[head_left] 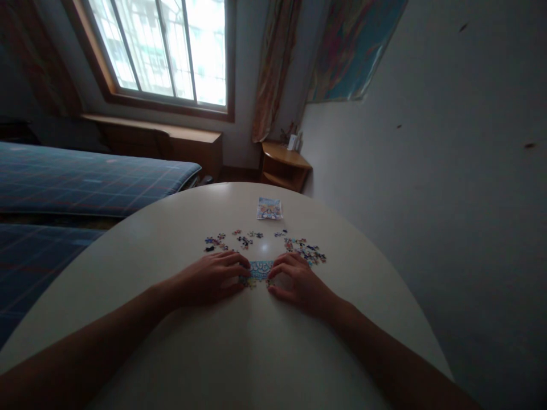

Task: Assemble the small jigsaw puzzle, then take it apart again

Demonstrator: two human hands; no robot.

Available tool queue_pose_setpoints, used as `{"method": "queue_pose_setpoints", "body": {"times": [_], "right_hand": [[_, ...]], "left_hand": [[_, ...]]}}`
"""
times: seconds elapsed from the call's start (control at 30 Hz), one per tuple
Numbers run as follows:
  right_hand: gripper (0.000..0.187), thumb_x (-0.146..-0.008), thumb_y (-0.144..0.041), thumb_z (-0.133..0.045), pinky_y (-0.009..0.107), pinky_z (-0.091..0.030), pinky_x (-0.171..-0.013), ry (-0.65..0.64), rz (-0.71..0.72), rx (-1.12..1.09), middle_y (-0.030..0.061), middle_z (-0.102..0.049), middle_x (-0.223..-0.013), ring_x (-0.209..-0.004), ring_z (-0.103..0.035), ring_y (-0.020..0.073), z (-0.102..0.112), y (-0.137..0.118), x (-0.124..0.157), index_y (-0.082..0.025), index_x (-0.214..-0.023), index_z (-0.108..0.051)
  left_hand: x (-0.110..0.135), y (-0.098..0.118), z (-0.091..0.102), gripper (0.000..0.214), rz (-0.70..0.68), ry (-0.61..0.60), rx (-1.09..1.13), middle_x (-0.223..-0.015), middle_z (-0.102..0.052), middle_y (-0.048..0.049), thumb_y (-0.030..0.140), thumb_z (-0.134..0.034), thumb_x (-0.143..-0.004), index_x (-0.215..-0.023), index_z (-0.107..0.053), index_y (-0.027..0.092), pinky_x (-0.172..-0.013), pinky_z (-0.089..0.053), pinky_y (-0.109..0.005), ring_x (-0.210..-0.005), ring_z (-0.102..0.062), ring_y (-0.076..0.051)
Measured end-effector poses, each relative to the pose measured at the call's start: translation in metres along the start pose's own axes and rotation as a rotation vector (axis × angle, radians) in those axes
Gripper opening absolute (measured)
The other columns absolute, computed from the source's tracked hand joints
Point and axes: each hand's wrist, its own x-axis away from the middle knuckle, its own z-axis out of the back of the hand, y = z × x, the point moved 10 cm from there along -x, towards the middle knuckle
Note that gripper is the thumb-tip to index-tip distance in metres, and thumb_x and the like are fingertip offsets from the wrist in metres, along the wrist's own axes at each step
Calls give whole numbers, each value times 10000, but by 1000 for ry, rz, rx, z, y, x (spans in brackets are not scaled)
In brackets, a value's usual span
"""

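Note:
A small joined strip of blue jigsaw pieces (260, 269) lies on the round white table (239, 353) between both hands. My left hand (211, 279) rests palm down with its fingers laid flat and its fingertips against the strip's left end. My right hand (297, 282) has curled fingers, with fingertips and thumb pinched at the strip's right end. Loose jigsaw pieces (305, 249) are scattered just beyond the hands, more of them on the right, with a smaller group on the left (215, 241).
A small picture card (269, 208) lies farther back on the table. A bed with a blue checked cover (85, 179) stands to the left. A wooden corner shelf (284, 162) sits under the curtain, and a grey wall (427, 171) is close on the right.

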Motion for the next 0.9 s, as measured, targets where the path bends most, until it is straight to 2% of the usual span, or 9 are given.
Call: {"method": "queue_pose_setpoints", "body": {"times": [0.2,0.47,0.57,0.7,0.8,0.9], "right_hand": [[152,-798,-251,-736,414,-374,-1034,16,32,48,42,-665,-1046,-1101,-551,217,1,-3,0,-236,-942,-687],[76,-838,-269,-685,432,-374,-1025,60,116,227,45,-677,-1008,-1096,-551,237,6,-20,3,-231,-903,-686],[74,-876,-274,-643,428,-394,-999,16,153,268,42,-683,-991,-1054,-566,232,4,-25,3,-227,-912,-687],[168,-904,-265,-601,404,-423,-979,-77,237,280,51,-685,-1022,-1038,-584,218,2,-32,8,-232,-1051,-675],[220,-898,-271,-609,407,-433,-976,-55,217,252,53,-690,-1053,-1052,-590,219,13,-24,9,-237,-1110,-654],[173,-883,-193,-593,410,-449,-954,34,122,250,57,-698,-1035,-1039,-605,218,30,-2,7,-228,-1035,-667]], "left_hand": [[-1,2,1,240,5,-15,1,-1209,-623,-56,259,-573,-931,-1169,-592,246,-951,-483,-404,-1078,-603,-218],[0,1,0,236,-2,-6,-3,-1211,-624,-54,271,-578,-925,-1160,-593,248,-948,-486,-401,-1075,-609,-219],[-1,1,0,237,7,-9,-4,-1210,-624,-52,268,-574,-928,-1164,-592,248,-951,-485,-403,-1077,-608,-218],[-1,2,2,232,16,-6,2,-1207,-628,-50,268,-577,-925,-1155,-599,252,-941,-491,-405,-1076,-611,-221],[0,1,2,233,20,-11,6,-1214,-626,-48,273,-572,-929,-1160,-601,257,-950,-489,-409,-1084,-610,-221],[0,0,0,244,12,-17,6,-1224,-621,-53,285,-557,-941,-1180,-594,258,-944,-493,-395,-1087,-610,-216]]}}
